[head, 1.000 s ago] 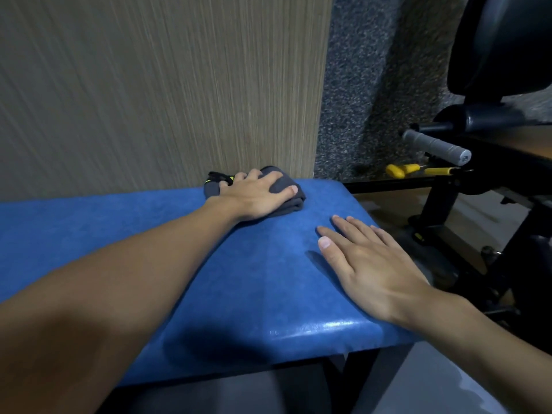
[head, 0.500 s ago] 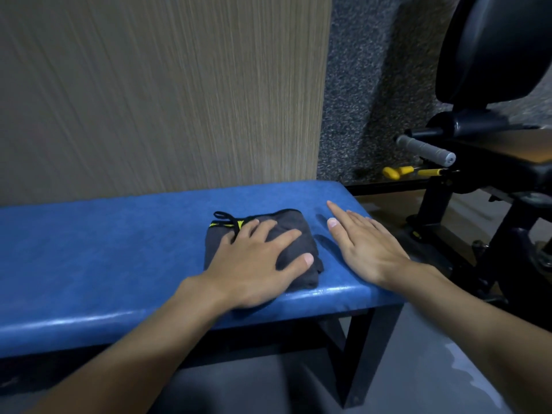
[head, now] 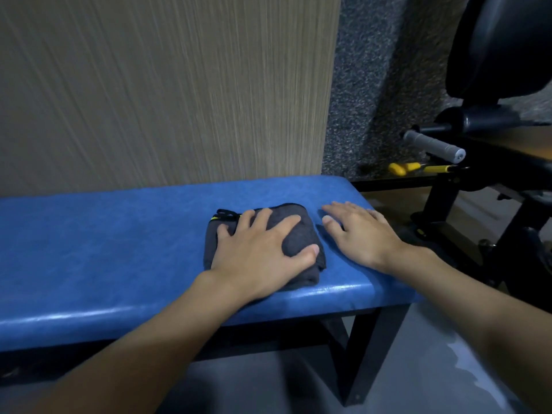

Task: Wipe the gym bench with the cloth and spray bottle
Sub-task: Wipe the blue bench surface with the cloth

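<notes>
Both hands are down on the bench (head: 113, 249). It has a blue padded top running left to right across my view, and a black frame leg (head: 358, 357) sits under its right end.

left hand (head: 257, 255): palm down on the cloth (head: 298, 231), fingers straight and spread, thumb lying along the cloth's right side. Looks like pressing, not gripping.

The cloth is dark grey, folded to a rough square, and sits on the pad toward the bench's right end. Its near edge reaches the pad's front roll. A black loop with a yellow tag (head: 225, 217) sticks out at the far-left corner.

right hand (head: 363, 234): flat on bare pad just right of the cloth, fingers straight and close together, pointing away and slightly left. It holds nothing. There's a narrow gap to the cloth, so no contact.

Around it:
- A striped beige wall panel (head: 164, 85) is directly behind the bench. I can't tell whether the pad's far edge touches it.
- A dark speckled wall (head: 367, 85) is right of the panel.
- A black gym machine (head: 513, 186) stands just past the bench's right end. It has a big black pad (head: 504, 40) up top. A grey handle grip (head: 433, 146) pokes toward the bench, above pad level.
- Some yellow-handled pieces (head: 401, 168) lie low by the speckled wall. They're too small for me to identify.
- The grey floor (head: 418, 383) below has a pale shiny patch (head: 466, 366) at right.

In the way: the machine frame crowds the right end, and the panel closes off the far side. On the pad itself I see 2 hands and 1 cloth.
</notes>
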`<state>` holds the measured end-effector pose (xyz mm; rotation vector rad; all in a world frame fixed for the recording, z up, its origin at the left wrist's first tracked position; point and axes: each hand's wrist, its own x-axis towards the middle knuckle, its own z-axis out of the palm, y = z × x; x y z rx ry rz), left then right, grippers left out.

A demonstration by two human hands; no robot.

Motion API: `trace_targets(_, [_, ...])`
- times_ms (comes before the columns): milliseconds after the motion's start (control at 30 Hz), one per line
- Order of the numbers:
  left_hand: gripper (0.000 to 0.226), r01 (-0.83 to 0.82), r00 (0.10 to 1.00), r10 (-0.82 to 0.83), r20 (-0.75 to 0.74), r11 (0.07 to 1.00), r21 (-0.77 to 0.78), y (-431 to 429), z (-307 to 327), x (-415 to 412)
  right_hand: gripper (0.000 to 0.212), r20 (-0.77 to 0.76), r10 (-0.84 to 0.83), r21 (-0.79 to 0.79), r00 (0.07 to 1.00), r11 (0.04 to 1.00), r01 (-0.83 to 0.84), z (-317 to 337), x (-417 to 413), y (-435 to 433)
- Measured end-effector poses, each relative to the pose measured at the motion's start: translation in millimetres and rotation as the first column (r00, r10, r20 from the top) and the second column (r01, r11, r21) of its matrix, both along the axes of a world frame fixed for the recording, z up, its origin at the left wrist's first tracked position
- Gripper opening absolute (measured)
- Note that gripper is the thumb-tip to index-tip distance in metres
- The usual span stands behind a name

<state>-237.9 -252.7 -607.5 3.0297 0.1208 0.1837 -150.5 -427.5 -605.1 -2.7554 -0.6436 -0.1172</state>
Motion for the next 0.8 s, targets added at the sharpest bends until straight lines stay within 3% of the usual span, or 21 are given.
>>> trace_targets(133, [0.073,0.002,1.0,-0.002,-0.015,1.0,-0.023,19.4,2.6,53.1,0.05,-0.042,0.002,-0.112,0.999,0.994,-0.007,-5.8,2.5,3.1])
trace_targets(433, [0.069,-0.066,0.997,0.064,-0.032,0.994,-0.084,51.2,7.0,175.7,0.052,-0.007,-0.006,-0.136,1.0,0.991,0.005,-11.1,4.1,3.8])
trace_targets(800, [0.066,0.003,1.0,-0.005,-0.023,0.997,-0.079,47.9,4.0,131.6,0.05,-0.01,-0.015,-0.088,1.0,0.996,0.014,-10.7,3.2,1.9])
